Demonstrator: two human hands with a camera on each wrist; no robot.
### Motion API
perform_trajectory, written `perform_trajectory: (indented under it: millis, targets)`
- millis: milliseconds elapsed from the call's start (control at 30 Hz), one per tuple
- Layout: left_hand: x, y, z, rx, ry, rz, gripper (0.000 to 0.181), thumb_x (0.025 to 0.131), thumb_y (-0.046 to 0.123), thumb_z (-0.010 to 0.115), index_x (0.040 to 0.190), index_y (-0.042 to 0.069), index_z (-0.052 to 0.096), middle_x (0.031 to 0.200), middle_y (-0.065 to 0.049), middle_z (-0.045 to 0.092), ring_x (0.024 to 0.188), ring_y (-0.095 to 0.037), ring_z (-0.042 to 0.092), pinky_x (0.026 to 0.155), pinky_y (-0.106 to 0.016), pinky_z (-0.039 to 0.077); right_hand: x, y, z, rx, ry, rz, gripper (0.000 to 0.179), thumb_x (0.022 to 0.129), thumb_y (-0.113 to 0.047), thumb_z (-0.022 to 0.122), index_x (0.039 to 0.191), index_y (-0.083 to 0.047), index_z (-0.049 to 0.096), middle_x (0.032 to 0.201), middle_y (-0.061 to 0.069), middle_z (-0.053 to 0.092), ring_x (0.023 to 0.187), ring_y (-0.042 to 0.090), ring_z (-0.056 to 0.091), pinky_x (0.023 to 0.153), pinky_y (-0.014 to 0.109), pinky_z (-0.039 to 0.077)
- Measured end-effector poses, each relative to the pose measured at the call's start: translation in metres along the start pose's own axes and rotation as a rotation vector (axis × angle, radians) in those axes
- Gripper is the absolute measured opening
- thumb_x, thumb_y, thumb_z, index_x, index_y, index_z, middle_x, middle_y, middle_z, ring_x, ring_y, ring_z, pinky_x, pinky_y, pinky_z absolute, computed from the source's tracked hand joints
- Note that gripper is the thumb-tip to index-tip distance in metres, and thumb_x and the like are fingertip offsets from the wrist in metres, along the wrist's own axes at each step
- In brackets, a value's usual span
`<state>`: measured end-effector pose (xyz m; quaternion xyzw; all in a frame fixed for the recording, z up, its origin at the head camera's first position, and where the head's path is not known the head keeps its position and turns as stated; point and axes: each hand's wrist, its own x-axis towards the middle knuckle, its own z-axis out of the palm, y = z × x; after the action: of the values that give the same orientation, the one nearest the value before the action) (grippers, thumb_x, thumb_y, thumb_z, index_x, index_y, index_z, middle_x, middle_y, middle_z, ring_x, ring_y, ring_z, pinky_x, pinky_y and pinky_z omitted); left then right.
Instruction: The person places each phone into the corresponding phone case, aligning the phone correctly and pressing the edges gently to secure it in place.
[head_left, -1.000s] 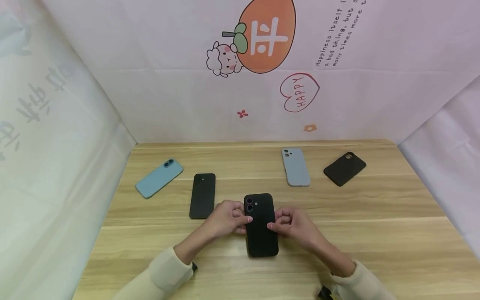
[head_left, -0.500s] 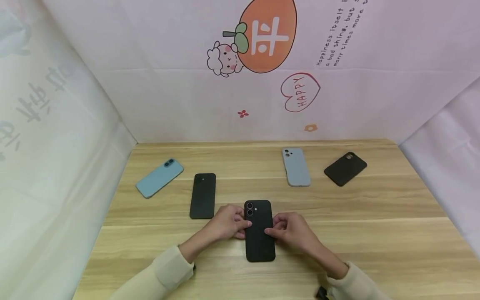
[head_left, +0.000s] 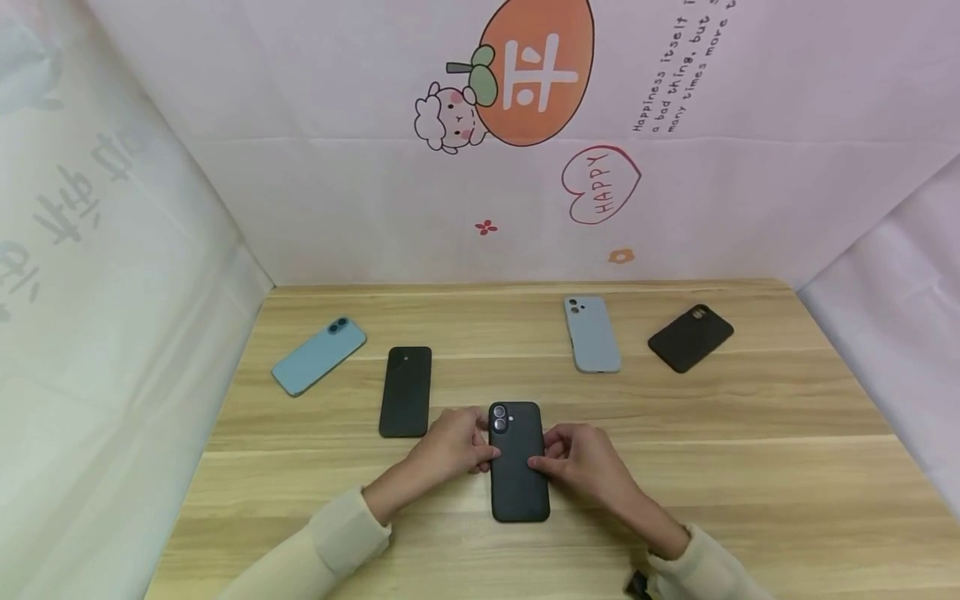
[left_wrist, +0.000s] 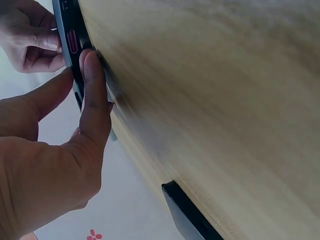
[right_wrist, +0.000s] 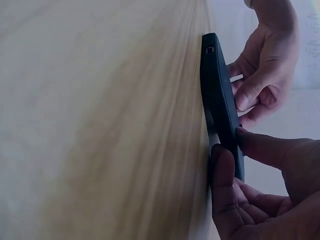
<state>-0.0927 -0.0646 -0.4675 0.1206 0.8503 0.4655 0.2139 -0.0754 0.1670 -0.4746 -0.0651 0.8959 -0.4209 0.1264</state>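
Observation:
A black phone in a dark case (head_left: 519,487), its two camera lenses facing up, is at the middle front of the table. My left hand (head_left: 450,446) pinches its left edge, thumb on the back and fingers along the side. From the opposite edge my right hand (head_left: 588,462) pinches it likewise. In the left wrist view, a side button shows on the phone's edge (left_wrist: 70,35) close to the left fingers (left_wrist: 94,95). The right wrist view shows the phone side-on (right_wrist: 215,85), with a gap under its part near the right fingers (right_wrist: 223,172).
Left of my left hand lies another black phone (head_left: 406,392), with a light blue phone (head_left: 318,358) farther left. Toward the back right are a pale grey-blue phone case (head_left: 592,337) and a black case (head_left: 690,340). White printed cloth (head_left: 375,208) walls the wooden table (head_left: 300,517).
Both hands have brought the phone slightly toward me over the last second, mostly in the first half. Its back now looks lighter. The other phones and cases have stayed put.

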Motion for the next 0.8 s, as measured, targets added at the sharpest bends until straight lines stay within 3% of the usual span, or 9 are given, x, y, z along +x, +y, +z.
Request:
perform_trajectory:
  millis: [233, 567, 667, 800]
  targets:
    - [0.0, 0.002, 0.002, 0.03, 0.015, -0.058, 0.042, 0.09, -0.004, 0.081, 0.126, -0.012, 0.061, 0.065, -0.003, 0.069, 0.057, -0.014, 0.068, 0.051, -0.023, 0.054, 0.001, -0.002, -0.001, -0.06, 0.014, -0.001, 0.025, 0.078, -0.009, 0.094, 0.091, -0.001, 0.074, 0.068, -0.004, 0.069, 0.061, 0.007, 0.062, 0.057, 0.021, 0.05]
    - [0.0, 0.001, 0.001, 0.053, 0.033, -0.044, 0.041, 0.091, -0.005, 0.078, 0.128, -0.01, 0.062, 0.067, -0.002, 0.069, 0.057, -0.014, 0.067, 0.05, -0.021, 0.049, 0.002, -0.002, -0.007, -0.107, -0.019, -0.037, 0.023, 0.08, -0.011, 0.093, 0.092, -0.001, 0.075, 0.069, -0.005, 0.069, 0.063, 0.006, 0.061, 0.059, 0.022, 0.05]
    - [-0.001, -0.001, -0.001, 0.164, 0.085, -0.011, 0.034, 0.093, 0.006, 0.081, 0.123, -0.005, 0.068, 0.067, 0.003, 0.069, 0.055, -0.011, 0.062, 0.049, -0.022, 0.043, 0.004, -0.002, -0.012, -0.119, -0.05, -0.044, 0.023, 0.084, -0.015, 0.09, 0.096, -0.001, 0.077, 0.071, -0.005, 0.069, 0.064, 0.007, 0.061, 0.058, 0.022, 0.05]
    - [-0.004, -0.001, -0.006, 0.322, 0.249, 0.042, 0.026, 0.096, 0.021, 0.08, 0.118, 0.007, 0.075, 0.081, 0.005, 0.078, 0.065, -0.009, 0.067, 0.053, -0.026, 0.046, 0.009, 0.001, -0.025, -0.104, -0.08, -0.042, 0.023, 0.092, -0.02, 0.084, 0.103, 0.0, 0.077, 0.075, -0.004, 0.072, 0.065, 0.009, 0.064, 0.058, 0.023, 0.051]
